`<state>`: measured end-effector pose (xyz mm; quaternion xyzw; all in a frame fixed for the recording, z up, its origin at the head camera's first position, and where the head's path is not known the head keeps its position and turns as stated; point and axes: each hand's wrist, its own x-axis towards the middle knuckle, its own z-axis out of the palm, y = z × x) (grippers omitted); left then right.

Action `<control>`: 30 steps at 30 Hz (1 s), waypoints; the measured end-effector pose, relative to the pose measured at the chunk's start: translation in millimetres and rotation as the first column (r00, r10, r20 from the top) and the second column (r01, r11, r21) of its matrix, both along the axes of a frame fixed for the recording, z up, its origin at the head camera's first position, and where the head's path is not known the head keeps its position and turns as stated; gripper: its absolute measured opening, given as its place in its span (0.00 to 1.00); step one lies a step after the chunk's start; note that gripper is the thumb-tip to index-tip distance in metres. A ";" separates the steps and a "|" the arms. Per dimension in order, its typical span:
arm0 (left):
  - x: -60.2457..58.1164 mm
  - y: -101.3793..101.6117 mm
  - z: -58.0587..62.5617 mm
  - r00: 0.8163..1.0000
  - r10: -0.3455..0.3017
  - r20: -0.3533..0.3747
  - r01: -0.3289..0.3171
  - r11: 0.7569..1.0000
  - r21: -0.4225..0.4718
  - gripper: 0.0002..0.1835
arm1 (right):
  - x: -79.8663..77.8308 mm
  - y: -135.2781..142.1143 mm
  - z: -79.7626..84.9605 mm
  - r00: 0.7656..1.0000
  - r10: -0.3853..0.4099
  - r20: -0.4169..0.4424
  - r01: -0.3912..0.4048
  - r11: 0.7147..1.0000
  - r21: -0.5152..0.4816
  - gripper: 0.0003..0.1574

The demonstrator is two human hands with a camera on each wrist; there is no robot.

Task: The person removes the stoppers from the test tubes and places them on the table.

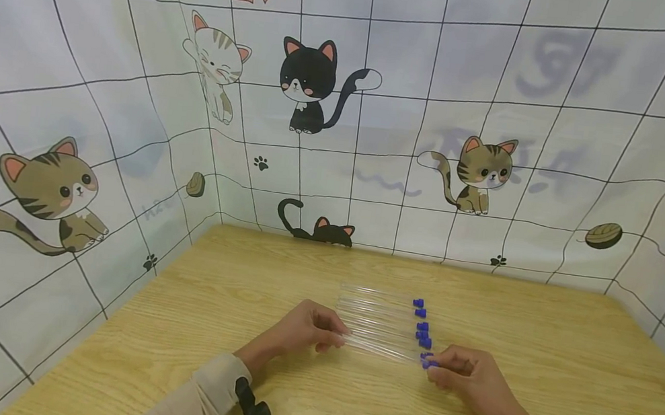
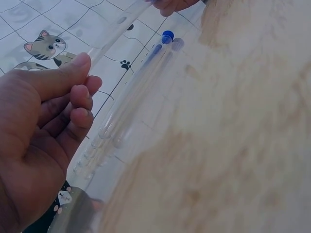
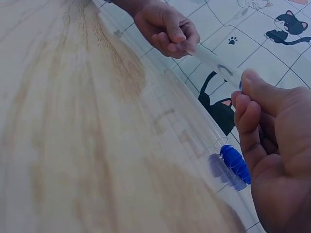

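Between my two hands stretches a clear test tube, close over the table. My left hand pinches its left end between thumb and fingertips. At the other end, my right hand pinches the blue stopper, which is mostly covered by the fingers in the right wrist view. Just beyond lies a row of similar clear test tubes, side by side. Their blue stoppers all point to the right.
The wood-grain table extends around the row on all sides. White cloth printed with cats and a grid stands behind and at both sides. A black wrist fitting sticks out at the left sleeve.
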<state>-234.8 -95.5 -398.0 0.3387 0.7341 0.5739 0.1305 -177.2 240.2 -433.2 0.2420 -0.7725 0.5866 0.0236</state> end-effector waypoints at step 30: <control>-18.6 2.4 -11.0 0.991 -0.129 -0.042 0.132 0.990 0.059 0.08 | 1.5 -1.8 16.2 0.983 0.181 -0.030 -0.183 0.969 -0.168 0.10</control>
